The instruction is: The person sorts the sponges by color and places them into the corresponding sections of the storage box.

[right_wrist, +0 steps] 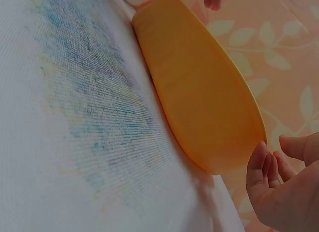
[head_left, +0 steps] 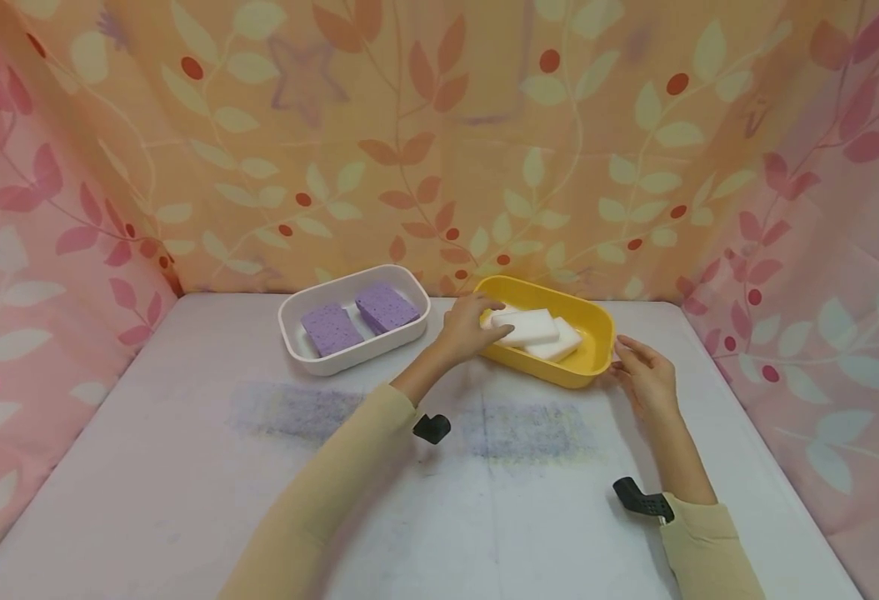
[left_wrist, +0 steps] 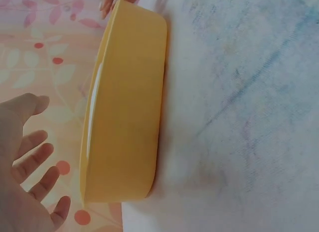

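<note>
We are looking down on a white table (head_left: 184,467) walled in by leaf-patterned cloth (head_left: 439,142), where a yellow tray (head_left: 596,354) is sitting near the far edge, just to the right of a white tray (head_left: 292,333). Two white sponges (head_left: 526,327) are lying stacked inside the yellow tray, and two purple sponges (head_left: 332,327) are lying side by side in the white one. The left hand (head_left: 469,327) is reaching over the yellow tray's near left rim, its fingers resting on the upper white sponge; from the head view they seem to be curling round its edge, though we cannot tell whether they are truly gripping it, and in the left wrist view the fingers (left_wrist: 35,164) are showing spread and loose beside the tray wall. The right hand (head_left: 645,375) is lying on the table at the tray's right end, its fingers straight and relaxed, their tips just touching the outer rim and holding nothing. Faint bluish smudges (head_left: 529,429) are marking the tabletop between the two sleeves.
</note>
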Demonstrator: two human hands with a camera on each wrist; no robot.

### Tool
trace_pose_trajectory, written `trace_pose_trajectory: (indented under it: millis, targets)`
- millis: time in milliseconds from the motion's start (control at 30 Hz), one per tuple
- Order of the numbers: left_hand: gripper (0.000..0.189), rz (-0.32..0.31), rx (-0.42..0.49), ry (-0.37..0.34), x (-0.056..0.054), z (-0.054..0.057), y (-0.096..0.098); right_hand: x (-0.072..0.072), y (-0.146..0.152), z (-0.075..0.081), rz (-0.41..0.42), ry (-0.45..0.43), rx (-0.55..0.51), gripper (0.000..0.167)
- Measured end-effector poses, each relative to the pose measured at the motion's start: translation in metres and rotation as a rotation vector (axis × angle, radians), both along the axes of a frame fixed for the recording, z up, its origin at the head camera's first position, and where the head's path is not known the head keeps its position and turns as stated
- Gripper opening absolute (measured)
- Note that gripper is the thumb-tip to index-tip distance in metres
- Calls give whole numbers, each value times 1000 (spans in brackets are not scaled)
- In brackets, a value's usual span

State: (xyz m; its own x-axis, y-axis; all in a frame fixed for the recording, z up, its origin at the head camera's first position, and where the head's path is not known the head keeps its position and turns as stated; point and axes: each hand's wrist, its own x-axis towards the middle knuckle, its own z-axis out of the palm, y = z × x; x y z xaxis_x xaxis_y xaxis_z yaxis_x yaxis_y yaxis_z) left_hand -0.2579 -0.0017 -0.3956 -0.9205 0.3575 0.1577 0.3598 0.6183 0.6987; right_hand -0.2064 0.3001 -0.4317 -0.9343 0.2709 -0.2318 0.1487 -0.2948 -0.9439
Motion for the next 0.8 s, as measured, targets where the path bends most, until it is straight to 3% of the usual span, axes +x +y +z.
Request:
trace_pose_trajectory:
  millis: [233, 600, 800]
  targets:
    - [39, 61, 60, 5, 27, -2, -10, -1, -7, 9, -45, -1, 126, 43]
    - [30, 159, 117, 100, 60, -22, -37, 11, -19, 25, -55, 97, 328, 39]
    - [25, 248, 161, 180, 73, -28, -63, 18, -26, 27, -46, 187, 520, 38]
